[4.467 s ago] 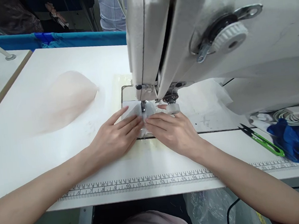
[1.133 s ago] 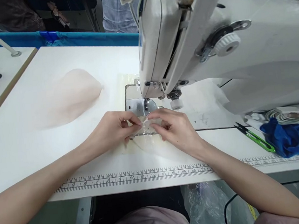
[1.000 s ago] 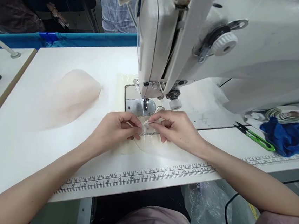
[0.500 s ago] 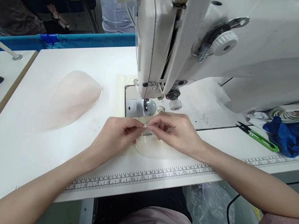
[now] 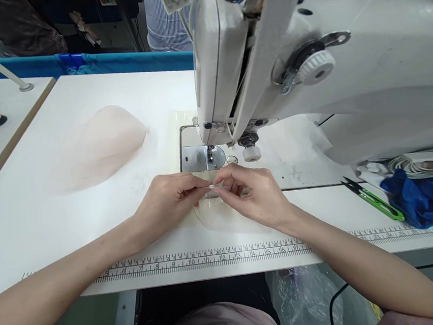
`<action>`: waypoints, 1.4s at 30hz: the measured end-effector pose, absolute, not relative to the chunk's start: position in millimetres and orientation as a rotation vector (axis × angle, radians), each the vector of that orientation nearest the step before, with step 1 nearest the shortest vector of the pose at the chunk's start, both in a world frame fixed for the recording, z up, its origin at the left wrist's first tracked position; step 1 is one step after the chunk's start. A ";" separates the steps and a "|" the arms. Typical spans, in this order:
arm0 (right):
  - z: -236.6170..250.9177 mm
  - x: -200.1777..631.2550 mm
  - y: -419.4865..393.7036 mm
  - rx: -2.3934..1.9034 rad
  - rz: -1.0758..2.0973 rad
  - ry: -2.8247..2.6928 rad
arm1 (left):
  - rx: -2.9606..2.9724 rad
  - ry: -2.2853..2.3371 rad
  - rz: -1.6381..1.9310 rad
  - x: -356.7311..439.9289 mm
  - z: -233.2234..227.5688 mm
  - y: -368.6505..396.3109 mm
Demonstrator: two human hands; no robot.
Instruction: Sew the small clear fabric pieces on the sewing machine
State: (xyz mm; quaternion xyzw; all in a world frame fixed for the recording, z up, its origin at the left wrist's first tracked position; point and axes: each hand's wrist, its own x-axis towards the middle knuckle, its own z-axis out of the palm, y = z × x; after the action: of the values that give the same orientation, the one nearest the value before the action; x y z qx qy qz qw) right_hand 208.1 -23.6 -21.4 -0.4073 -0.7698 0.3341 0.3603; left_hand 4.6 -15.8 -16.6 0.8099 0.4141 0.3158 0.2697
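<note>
Two hands meet just in front of the sewing machine [image 5: 308, 77]: left hand [image 5: 170, 202] and right hand [image 5: 255, 192] each pinch shut on the top edge of a sheer fabric piece [image 5: 221, 215], which drapes onto the worktop [image 5: 54, 229] behind the printed ruler [image 5: 210, 257]. Right of the machine's base lie green snips [image 5: 375, 200]. Left of the machine, a pale fabric pile [image 5: 100, 145] rests.

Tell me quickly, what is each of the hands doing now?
Left hand: closed, pinching the left end of a small sheer fabric piece.
Right hand: closed, pinching the right end of the same piece.
</note>
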 end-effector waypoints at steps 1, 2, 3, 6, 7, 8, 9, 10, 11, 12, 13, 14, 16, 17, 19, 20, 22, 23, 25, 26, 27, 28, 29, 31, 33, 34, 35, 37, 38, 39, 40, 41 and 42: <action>-21.7 208.1 -23.7 -1.051 0.857 -1.978 | 2.182 1.119 0.850 4.5 -16.5 -15.9; -21.8 208.0 -23.9 -1.054 0.855 -1.969 | 2.180 1.124 0.847 4.4 -16.3 -16.0; -21.9 208.0 -24.1 -1.058 0.856 -1.959 | 2.176 1.129 0.842 4.3 -16.0 -16.1; -21.8 207.9 -24.2 -1.062 0.857 -1.960 | 2.163 1.141 0.828 4.3 -14.8 -16.3; -21.6 208.0 -24.1 -1.060 0.854 -1.972 | 2.159 1.139 0.823 4.4 -14.3 -16.3; -21.4 208.1 -24.0 -1.057 0.851 -1.985 | 2.156 1.137 0.820 4.6 -13.9 -16.3; -21.2 208.1 -23.7 -1.053 0.849 -1.997 | 2.154 1.133 0.816 4.7 -13.4 -16.2; -21.1 208.3 -23.5 -1.050 0.847 -2.007 | 2.156 1.130 0.813 4.7 -13.0 -16.1; -21.0 208.4 -23.3 -1.049 0.845 -2.016 | 2.163 1.130 0.810 4.6 -12.7 -16.1; -21.0 208.5 -23.0 -1.047 0.842 -2.024 | 2.179 1.129 0.808 4.2 -12.4 -16.0; -21.0 208.7 -22.7 -1.044 0.836 -2.032 | 2.203 1.128 0.808 3.7 -12.3 -16.0; -21.0 208.9 -22.5 -1.038 0.828 -2.039 | 2.236 1.125 0.814 2.9 -12.4 -16.1; -21.0 209.3 -22.0 -1.023 0.816 -2.045 | 2.328 1.123 0.842 1.3 -12.8 -16.3; -21.0 209.6 -21.7 -1.017 0.816 -2.046 | 2.381 1.120 0.864 0.5 -13.3 -16.4; -21.3 210.0 -21.2 -1.012 0.821 -2.049 | 2.471 1.117 0.911 -0.4 -14.2 -16.6; -21.5 210.2 -21.1 -1.012 0.824 -2.053 | 2.503 1.118 0.926 -0.5 -14.7 -16.7; -21.9 210.4 -21.0 -1.011 0.829 -2.063 | 2.535 1.127 0.930 -0.2 -15.2 -16.6; -22.2 210.5 -21.2 -1.012 0.830 -2.064 | 2.541 1.133 0.927 0.1 -15.2 -16.5; -22.5 210.6 -21.6 -1.015 0.827 -2.058 | 2.544 1.134 0.923 0.8 -15.0 -16.3; -22.6 210.7 -21.8 -1.017 0.820 -2.053 | 2.539 1.132 0.919 1.0 -14.8 -16.3; -22.7 210.9 -22.1 -1.016 0.811 -2.052 | 2.533 1.132 0.914 1.2 -14.6 -16.3; -22.7 211.0 -22.3 -1.012 0.802 -2.054 | 2.526 1.135 0.907 1.3 -14.3 -16.4; -22.7 211.2 -22.5 -1.005 0.795 -2.060 | 2.521 1.140 0.894 1.3 -14.1 -16.5; -22.7 211.6 -22.7 -0.987 0.783 -2.081 | 2.518 1.150 0.874 1.2 -13.7 -16.8; -22.6 211.8 -22.7 -0.982 0.768 -2.101 | 2.527 1.145 0.877 0.9 -13.5 -17.1; -22.7 211.8 -22.6 -0.983 0.759 -2.112 | 2.533 1.138 0.879 0.8 -13.4 -17.3; -22.8 211.9 -22.5 -0.985 0.751 -2.120 | 2.539 1.131 0.880 0.6 -13.4 -17.4; -23.3 212.0 -22.1 -0.986 0.737 -2.131 | 2.557 1.122 0.887 0.0 -13.7 -17.7; -23.7 212.2 -21.8 -0.983 0.726 -2.136 | 2.571 1.120 0.893 -0.2 -14.0 -17.8; -24.4 212.4 -21.4 -0.981 0.710 -2.140 | 2.589 1.119 0.900 -0.5 -14.4 -17.9; -25.3 212.7 -21.0 -0.980 0.680 -2.143 | 2.611 1.117 0.908 -0.6 -14.8 -18.0; -26.4 213.1 -20.7 -0.976 0.635 -2.146 | 2.634 1.117 0.909 -0.5 -15.2 -18.3; -27.6 213.5 -20.4 -0.966 0.573 -2.148 | 2.653 1.123 0.906 -0.3 -15.6 -18.7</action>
State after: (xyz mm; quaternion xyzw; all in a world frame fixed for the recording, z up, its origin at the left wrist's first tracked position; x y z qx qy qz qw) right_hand 213.5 -20.4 -27.6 -0.3733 -0.8297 0.2212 0.3511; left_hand -0.3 -18.7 -15.6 0.8768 0.3713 0.2995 0.0608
